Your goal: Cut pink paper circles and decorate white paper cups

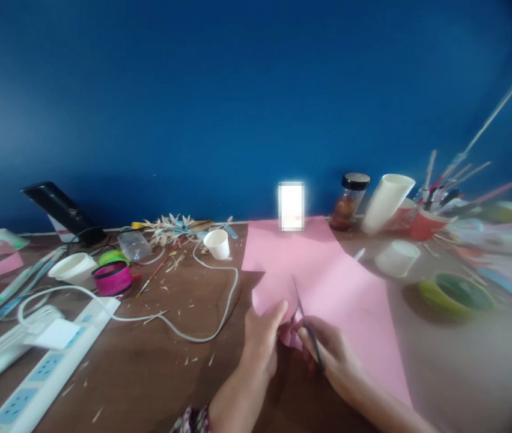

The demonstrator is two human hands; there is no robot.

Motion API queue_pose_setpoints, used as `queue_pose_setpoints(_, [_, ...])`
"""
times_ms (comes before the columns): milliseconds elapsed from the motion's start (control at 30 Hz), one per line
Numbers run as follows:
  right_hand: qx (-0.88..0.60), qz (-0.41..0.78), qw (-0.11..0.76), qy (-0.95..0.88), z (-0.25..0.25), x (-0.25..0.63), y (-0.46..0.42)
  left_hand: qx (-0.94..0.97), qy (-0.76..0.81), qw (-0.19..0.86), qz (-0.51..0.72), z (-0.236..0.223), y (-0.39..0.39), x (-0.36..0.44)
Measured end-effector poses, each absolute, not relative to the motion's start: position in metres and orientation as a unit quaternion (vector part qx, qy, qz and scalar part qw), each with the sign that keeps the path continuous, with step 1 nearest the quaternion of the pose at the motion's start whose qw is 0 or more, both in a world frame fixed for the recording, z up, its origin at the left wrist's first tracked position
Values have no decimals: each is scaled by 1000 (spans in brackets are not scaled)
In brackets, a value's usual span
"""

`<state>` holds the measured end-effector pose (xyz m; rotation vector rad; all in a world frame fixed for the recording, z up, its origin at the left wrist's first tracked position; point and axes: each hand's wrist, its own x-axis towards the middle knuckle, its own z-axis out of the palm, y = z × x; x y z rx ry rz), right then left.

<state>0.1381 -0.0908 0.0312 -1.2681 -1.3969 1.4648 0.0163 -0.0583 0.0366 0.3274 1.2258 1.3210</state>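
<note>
A large pink paper sheet (350,300) lies across the table, its near left part lifted. My left hand (262,337) grips this raised part, thumb on top and fingers underneath. In my right hand (326,346) is a pair of scissors (313,343) with dark handles, fingers closed round them. The blades (298,293) point away from me and meet the paper just right of my left thumb. Part of the lower blade and the paper's near edge are hidden by my hands.
Left lie a power strip (48,367), a white cable (188,337), a magenta ribbon roll (112,278) and a paper cup (217,245). Right stand a dark-lidded jar (350,201), a white cylinder (389,203), a red cup of brushes (427,224) and yellow-green tape (457,294).
</note>
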Motion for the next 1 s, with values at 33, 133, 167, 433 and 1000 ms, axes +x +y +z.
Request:
queue_pose_setpoints(33, [-493, 571, 365, -546, 30, 139, -91, 141, 533, 612, 567, 39, -58, 16])
queue_pose_setpoints(133, [-490, 569, 361, -553, 27, 143, -91, 137, 534, 618, 561, 45, -59, 16])
queue_pose_setpoints(167, [-489, 568, 361, -555, 26, 143, -91, 136, 534, 616, 562, 46, -59, 16])
queue_pose_setpoints(433, [-494, 569, 361, -550, 25, 144, -92, 141, 533, 607, 572, 52, -61, 17])
queue_pose_setpoints(1000, [-503, 567, 362, -543, 27, 143, -91, 250, 570, 546, 561, 34, -59, 10])
